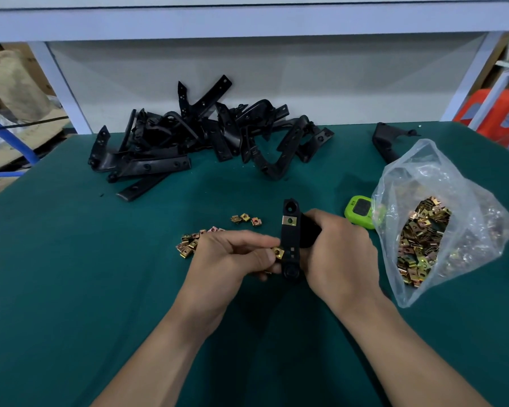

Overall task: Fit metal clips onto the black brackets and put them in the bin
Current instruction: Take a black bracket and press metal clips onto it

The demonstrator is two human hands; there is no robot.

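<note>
Hands | left hand (232, 257) pinches clip (278, 253) at bracket (290, 239) edge | right hand (341, 254) grips bracket, covering part

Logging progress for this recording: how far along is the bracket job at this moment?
Done: one fitted clip sits on the held bracket. In hand: the right hand grips that bracket while the left hand pinches a second clip at its edge. Left: the bracket pile behind looks unclipped; no bin is in view.
</note>
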